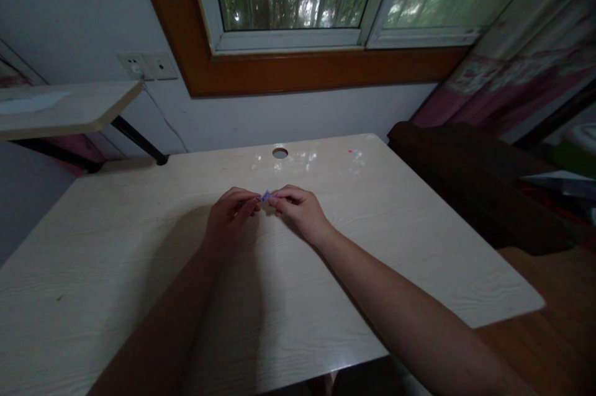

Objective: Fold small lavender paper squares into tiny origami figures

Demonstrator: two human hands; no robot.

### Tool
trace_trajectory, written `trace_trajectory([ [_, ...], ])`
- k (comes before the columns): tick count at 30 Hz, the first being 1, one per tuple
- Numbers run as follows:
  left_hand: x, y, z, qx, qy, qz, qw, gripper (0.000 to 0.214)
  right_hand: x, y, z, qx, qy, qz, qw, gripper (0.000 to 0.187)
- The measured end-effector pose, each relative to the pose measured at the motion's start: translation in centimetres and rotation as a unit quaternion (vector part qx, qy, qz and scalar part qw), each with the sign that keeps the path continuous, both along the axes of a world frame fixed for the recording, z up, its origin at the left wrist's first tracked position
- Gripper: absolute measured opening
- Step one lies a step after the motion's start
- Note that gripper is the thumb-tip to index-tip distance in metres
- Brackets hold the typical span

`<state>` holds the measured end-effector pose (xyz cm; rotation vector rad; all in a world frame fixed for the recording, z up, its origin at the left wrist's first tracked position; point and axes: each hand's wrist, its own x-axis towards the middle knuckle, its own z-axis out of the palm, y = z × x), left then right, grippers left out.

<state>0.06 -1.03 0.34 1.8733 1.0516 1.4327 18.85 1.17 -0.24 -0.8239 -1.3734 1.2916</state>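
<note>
Between my two hands, just above the desk, is a small purple piece that looks like folded paper (266, 196). My left hand (231, 215) pinches its left end between thumb and fingers. Its right end is pinched by my right hand (299, 208). The fingertips of both hands are close together, with only the middle of the purple piece showing between them. Its ends are hidden under the fingers, and it is too small to make out its exact form.
A pale wooden desk (395, 247) spreads under my arms, with a round cable hole (280, 153) near its back edge. A small red speck (351, 151) lies at the back right. On the left stands a raised shelf (112, 101) on black legs. Dark wooden furniture (460, 179) adjoins the right side.
</note>
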Motion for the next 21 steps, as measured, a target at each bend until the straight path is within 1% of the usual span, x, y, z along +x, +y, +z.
trace_trajectory([
  [6,-0.01,0.00,-0.23,-0.006,-0.005,0.016,1.000,0.011,-0.05,-0.09,0.06,-0.005,0.011,0.012,1.000,0.015],
  [11,0.02,-0.07,-0.07,0.013,0.012,0.043,0.999,0.011,-0.06,-0.12,-0.11,-0.019,0.012,0.016,1.000,0.016],
  [15,-0.19,0.12,0.01,0.035,0.032,0.062,0.997,0.010,-0.09,-0.12,-0.24,-0.004,-0.002,0.019,1.000,0.018],
  [18,-0.30,0.13,0.09,0.028,0.047,0.062,0.997,0.009,-0.14,-0.19,-0.22,0.006,-0.004,0.018,1.000,0.016],
  [21,-0.23,0.07,0.08,0.011,0.040,0.056,0.998,0.010,-0.17,-0.28,-0.05,0.012,-0.005,0.010,1.000,0.015],
])
